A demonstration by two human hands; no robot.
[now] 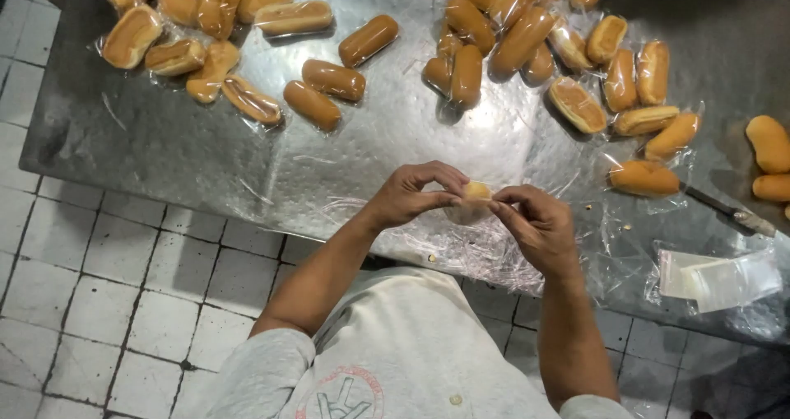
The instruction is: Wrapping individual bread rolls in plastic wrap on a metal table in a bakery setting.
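Presently the left hand [409, 195] and right hand [535, 221] pinch one bread roll [471, 198] in clear film above the steel table [164, 147] edge; uneven pull could tear the film or drop the roll.

Clear plastic bag [471, 209] around a bun, held between both hands at the near edge of the desk [164, 139]; loose heap of clear bags [494, 250] just below it; flat stack of clear, whitish bags [717, 279] lying at near right; wrapped rolls in clear film, far left [177, 55] and far right [650, 118]; no labels, signs or screens seen.
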